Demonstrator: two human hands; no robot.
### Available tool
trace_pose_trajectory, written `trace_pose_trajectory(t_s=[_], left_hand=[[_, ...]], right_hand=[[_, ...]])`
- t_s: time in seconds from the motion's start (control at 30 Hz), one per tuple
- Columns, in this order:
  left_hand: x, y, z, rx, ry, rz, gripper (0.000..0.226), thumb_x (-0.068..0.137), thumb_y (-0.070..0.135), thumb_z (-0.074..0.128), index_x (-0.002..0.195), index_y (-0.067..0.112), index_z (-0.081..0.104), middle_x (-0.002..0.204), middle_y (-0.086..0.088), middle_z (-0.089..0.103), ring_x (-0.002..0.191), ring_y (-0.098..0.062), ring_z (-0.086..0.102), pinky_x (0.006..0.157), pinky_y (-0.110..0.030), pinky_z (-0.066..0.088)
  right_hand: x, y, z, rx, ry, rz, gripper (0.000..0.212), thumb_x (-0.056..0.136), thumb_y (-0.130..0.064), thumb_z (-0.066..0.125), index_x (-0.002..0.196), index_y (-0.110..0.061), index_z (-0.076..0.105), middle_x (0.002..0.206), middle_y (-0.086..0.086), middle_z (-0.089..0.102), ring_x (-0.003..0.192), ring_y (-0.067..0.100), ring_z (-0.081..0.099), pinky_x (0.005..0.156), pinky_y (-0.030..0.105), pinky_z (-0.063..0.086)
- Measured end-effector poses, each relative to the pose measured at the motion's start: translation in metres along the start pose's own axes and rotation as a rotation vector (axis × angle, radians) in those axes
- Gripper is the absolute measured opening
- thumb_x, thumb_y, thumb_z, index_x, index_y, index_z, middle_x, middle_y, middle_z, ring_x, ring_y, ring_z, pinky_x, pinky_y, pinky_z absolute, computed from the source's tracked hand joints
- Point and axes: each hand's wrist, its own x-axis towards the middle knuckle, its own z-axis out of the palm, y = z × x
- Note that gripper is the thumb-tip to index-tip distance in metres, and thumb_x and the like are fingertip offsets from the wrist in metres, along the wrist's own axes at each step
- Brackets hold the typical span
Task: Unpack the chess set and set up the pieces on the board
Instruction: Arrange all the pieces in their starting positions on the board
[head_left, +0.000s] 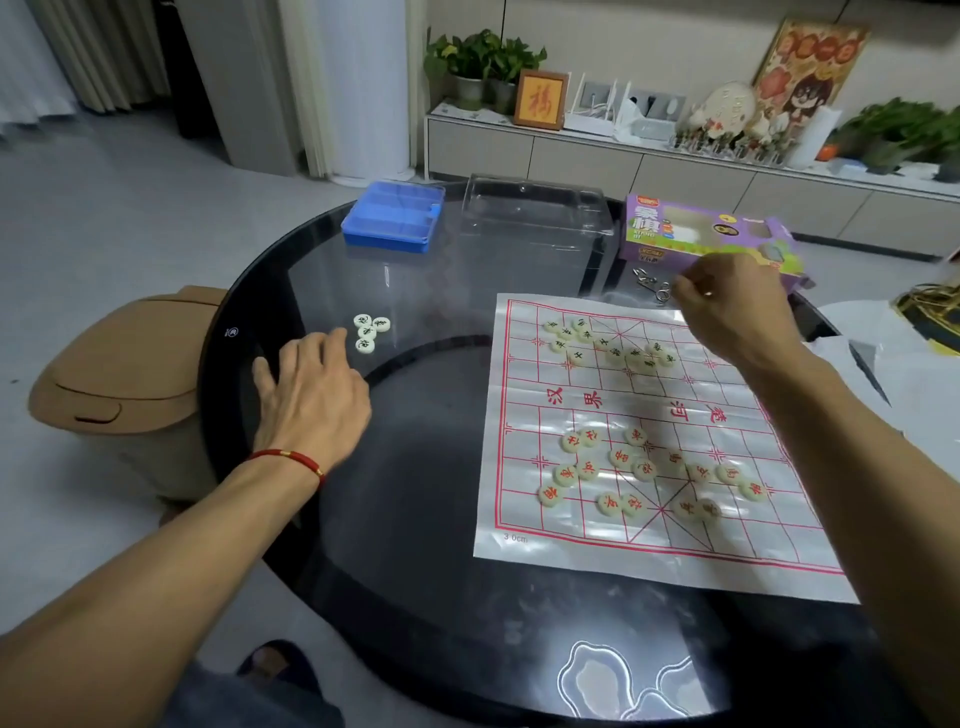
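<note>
The paper chess board (649, 405) with red lines lies on the right half of the round glass table (415, 519). Several red-lettered pieces (621, 457) are scattered on its near half. Several dark-lettered pieces (613, 347) are bunched on its far half. Off the board to the left sits a small cluster of dark-lettered pieces (370, 332). My left hand (311, 395) rests flat on the glass just in front of that cluster, fingers relaxed. My right hand (732, 306) hovers over the board's far right corner with fingertips pinched together on a small piece they mostly hide.
At the table's far side stand a blue plastic case (395, 215), a clear plastic tray (535, 223) and the purple chess box (701, 234). Metal rings (654, 283) lie by the board's far edge. A brown bin (119, 384) stands left of the table. Papers lie at the right.
</note>
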Motion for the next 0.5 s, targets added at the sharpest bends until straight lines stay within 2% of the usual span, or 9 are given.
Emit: trace_pose_trajectory(t_s=[0.07,0.13,0.17,0.27,0.37,0.43,0.5], left_hand=[[0.000,0.002,-0.001,-0.011,-0.007,-0.014,0.052,0.097,0.020,0.045,0.147,0.010,0.037,0.142,-0.012,0.047,0.136,-0.032,0.035,0.114,-0.063,0.019],[0.000,0.002,-0.001,-0.027,-0.010,-0.026,0.053,0.096,0.018,0.044,0.148,0.010,0.035,0.144,-0.012,0.045,0.137,-0.031,0.034,0.116,-0.062,0.018],[0.000,0.002,-0.002,-0.040,-0.008,-0.034,0.053,0.096,0.017,0.044,0.148,0.010,0.035,0.145,-0.012,0.045,0.138,-0.030,0.033,0.116,-0.061,0.017],[0.003,0.001,-0.005,-0.099,0.006,-0.071,0.054,0.094,0.013,0.046,0.148,0.009,0.036,0.147,-0.013,0.044,0.140,-0.030,0.032,0.118,-0.057,0.015],[0.003,0.000,-0.005,-0.129,0.022,-0.077,0.054,0.094,0.011,0.046,0.147,0.010,0.037,0.147,-0.013,0.045,0.141,-0.030,0.033,0.119,-0.056,0.015],[0.003,-0.002,-0.004,-0.124,0.025,-0.064,0.055,0.094,0.012,0.045,0.148,0.011,0.036,0.148,-0.011,0.044,0.141,-0.028,0.032,0.119,-0.055,0.015],[0.003,-0.003,-0.003,-0.115,0.022,-0.055,0.055,0.094,0.014,0.045,0.148,0.012,0.036,0.149,-0.010,0.044,0.142,-0.027,0.031,0.119,-0.055,0.015]], right_hand=[[-0.012,-0.033,0.005,0.043,-0.078,-0.111,0.023,0.098,-0.022,0.057,0.092,-0.005,0.071,0.089,0.015,0.073,0.078,0.031,0.068,0.076,0.050,0.060],[-0.035,-0.072,0.023,0.090,-0.246,-0.286,0.017,0.098,-0.020,0.060,0.105,-0.011,0.072,0.102,0.007,0.074,0.085,0.020,0.068,0.083,0.043,0.060],[-0.046,-0.092,0.034,0.104,-0.311,-0.381,0.017,0.097,-0.021,0.062,0.109,-0.014,0.072,0.105,0.004,0.073,0.087,0.018,0.067,0.084,0.040,0.059],[-0.067,-0.149,0.073,0.087,-0.388,-0.622,0.029,0.093,-0.023,0.061,0.121,-0.021,0.068,0.117,0.004,0.066,0.103,0.024,0.063,0.088,0.042,0.053],[-0.070,-0.192,0.108,0.069,-0.364,-0.716,0.038,0.094,-0.020,0.055,0.132,-0.019,0.062,0.124,0.008,0.059,0.113,0.029,0.057,0.090,0.044,0.050],[-0.069,-0.205,0.125,-0.028,-0.297,-0.762,0.037,0.097,-0.021,0.051,0.133,-0.020,0.060,0.128,0.004,0.059,0.113,0.028,0.053,0.084,0.040,0.047],[-0.069,-0.203,0.134,-0.102,-0.240,-0.796,0.035,0.099,-0.023,0.048,0.132,-0.023,0.060,0.128,-0.003,0.061,0.112,0.024,0.049,0.077,0.035,0.038]])
